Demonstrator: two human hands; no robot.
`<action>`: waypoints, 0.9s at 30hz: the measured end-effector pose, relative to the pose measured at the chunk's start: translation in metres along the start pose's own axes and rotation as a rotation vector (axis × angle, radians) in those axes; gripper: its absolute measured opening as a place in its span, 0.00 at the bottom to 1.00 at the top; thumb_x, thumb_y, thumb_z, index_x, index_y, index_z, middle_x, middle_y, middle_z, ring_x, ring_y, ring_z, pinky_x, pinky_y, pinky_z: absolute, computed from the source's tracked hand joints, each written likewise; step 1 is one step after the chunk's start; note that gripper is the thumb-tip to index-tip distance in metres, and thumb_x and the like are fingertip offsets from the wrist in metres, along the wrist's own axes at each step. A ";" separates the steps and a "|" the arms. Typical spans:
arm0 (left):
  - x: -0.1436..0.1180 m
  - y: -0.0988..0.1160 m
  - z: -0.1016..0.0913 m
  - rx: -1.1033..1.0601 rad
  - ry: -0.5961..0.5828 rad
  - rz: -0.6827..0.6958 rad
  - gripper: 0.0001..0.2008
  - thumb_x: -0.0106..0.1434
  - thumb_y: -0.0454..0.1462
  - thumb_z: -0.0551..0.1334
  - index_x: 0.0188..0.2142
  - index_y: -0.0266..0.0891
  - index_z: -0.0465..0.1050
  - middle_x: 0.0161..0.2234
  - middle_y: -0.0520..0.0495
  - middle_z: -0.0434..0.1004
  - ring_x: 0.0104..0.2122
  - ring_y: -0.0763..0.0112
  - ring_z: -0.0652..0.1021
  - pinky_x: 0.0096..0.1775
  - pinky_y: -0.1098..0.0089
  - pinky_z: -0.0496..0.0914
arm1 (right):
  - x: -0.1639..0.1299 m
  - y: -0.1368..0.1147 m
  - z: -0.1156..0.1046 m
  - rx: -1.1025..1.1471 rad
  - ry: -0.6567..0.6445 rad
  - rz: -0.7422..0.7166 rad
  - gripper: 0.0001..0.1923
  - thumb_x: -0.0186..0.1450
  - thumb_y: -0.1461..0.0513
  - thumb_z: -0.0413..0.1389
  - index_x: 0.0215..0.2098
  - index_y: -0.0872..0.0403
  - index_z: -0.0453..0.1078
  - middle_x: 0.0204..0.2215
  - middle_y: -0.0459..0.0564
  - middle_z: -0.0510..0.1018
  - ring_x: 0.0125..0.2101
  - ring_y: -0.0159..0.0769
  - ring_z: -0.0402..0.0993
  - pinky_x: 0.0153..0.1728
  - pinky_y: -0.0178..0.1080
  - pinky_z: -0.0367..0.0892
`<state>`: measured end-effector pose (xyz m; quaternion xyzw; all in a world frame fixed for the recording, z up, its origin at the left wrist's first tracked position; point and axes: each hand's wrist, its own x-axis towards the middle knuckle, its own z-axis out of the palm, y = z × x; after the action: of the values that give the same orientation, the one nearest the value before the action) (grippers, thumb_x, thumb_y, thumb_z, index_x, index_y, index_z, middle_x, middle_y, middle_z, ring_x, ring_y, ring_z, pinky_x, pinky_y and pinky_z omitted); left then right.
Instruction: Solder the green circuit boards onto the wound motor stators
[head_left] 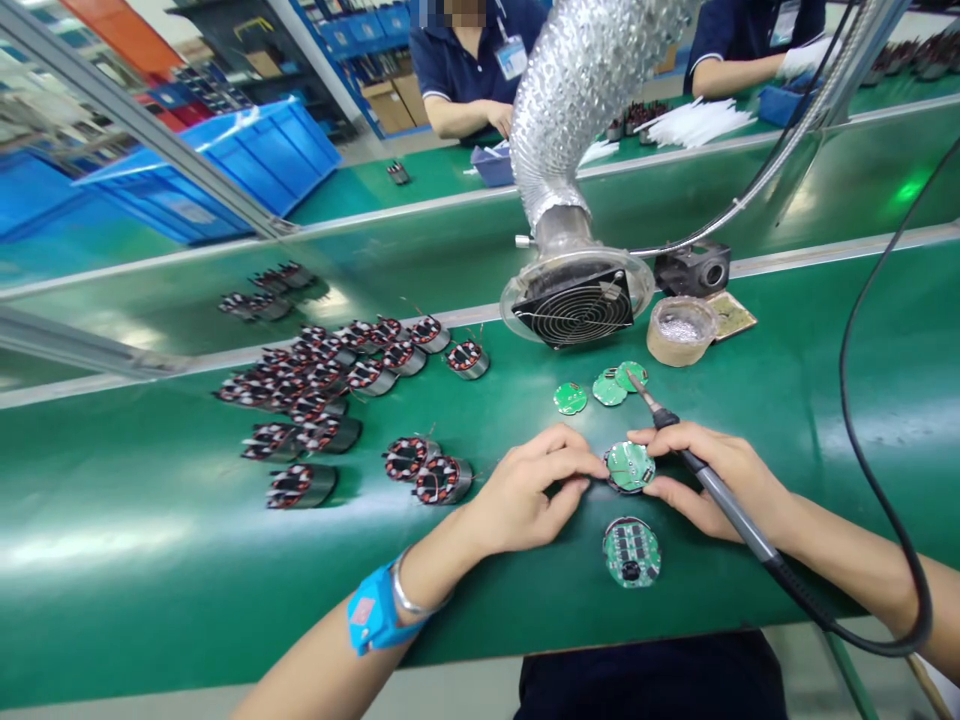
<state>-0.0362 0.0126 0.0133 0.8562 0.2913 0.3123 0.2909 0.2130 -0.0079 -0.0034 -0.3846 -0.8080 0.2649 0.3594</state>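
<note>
The round green circuit board (629,466) lies flat on the green surface (150,540), face up, pinched at its rim between both hands: the left hand (525,490) closes thumb and fingertips on its left edge, the right hand (709,480) on its right. Being a disc, it has no long axis. The right hand also grips a soldering iron (720,505), whose long axis slants up-left, its tip past the board toward three small green boards (600,388).

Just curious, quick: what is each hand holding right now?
Left hand: pinching the round board.
Right hand: holding the soldering iron, fingers also on the board.
</note>
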 end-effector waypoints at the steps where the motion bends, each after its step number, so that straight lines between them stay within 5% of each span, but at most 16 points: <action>1: -0.002 -0.002 -0.002 0.033 -0.023 0.005 0.09 0.62 0.29 0.59 0.39 0.39 0.76 0.34 0.48 0.73 0.33 0.75 0.75 0.35 0.74 0.72 | 0.000 0.000 -0.001 -0.008 -0.003 0.000 0.16 0.62 0.64 0.59 0.47 0.51 0.64 0.48 0.54 0.79 0.47 0.39 0.77 0.49 0.40 0.73; 7: -0.003 -0.006 0.006 0.002 -0.055 0.084 0.05 0.63 0.37 0.64 0.37 0.41 0.79 0.33 0.49 0.74 0.25 0.81 0.75 0.28 0.79 0.69 | 0.008 -0.007 -0.010 -0.082 -0.046 -0.096 0.20 0.59 0.64 0.61 0.49 0.52 0.63 0.52 0.57 0.76 0.51 0.44 0.74 0.52 0.46 0.71; 14: 0.002 -0.009 -0.004 -0.156 -0.208 0.010 0.10 0.59 0.37 0.67 0.41 0.39 0.78 0.36 0.45 0.79 0.33 0.73 0.78 0.36 0.74 0.74 | 0.024 -0.013 -0.008 -0.045 -0.101 -0.140 0.18 0.60 0.69 0.55 0.47 0.50 0.63 0.47 0.53 0.79 0.42 0.39 0.78 0.44 0.42 0.74; 18: 0.000 -0.007 -0.003 -0.207 -0.126 -0.036 0.05 0.62 0.34 0.64 0.36 0.38 0.79 0.33 0.46 0.78 0.32 0.74 0.78 0.37 0.74 0.73 | 0.022 -0.009 -0.004 -0.035 -0.103 -0.125 0.19 0.60 0.69 0.56 0.49 0.50 0.63 0.45 0.53 0.79 0.43 0.40 0.78 0.45 0.42 0.74; 23: 0.015 0.001 0.010 -0.511 -0.050 -0.415 0.10 0.56 0.41 0.69 0.28 0.35 0.79 0.26 0.50 0.74 0.22 0.79 0.70 0.25 0.76 0.66 | 0.017 -0.006 -0.001 -0.013 -0.066 -0.112 0.21 0.60 0.68 0.57 0.51 0.50 0.62 0.48 0.54 0.78 0.47 0.40 0.77 0.48 0.41 0.74; 27: 0.034 0.006 0.015 -0.818 -0.137 -0.791 0.17 0.47 0.46 0.73 0.23 0.33 0.74 0.20 0.54 0.72 0.19 0.81 0.67 0.22 0.77 0.61 | 0.022 -0.010 -0.005 -0.013 -0.036 -0.107 0.22 0.60 0.68 0.56 0.52 0.50 0.61 0.48 0.53 0.78 0.48 0.41 0.77 0.47 0.41 0.73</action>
<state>-0.0023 0.0268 0.0208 0.5182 0.4253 0.2106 0.7115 0.2027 0.0048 0.0149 -0.3381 -0.8355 0.2470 0.3560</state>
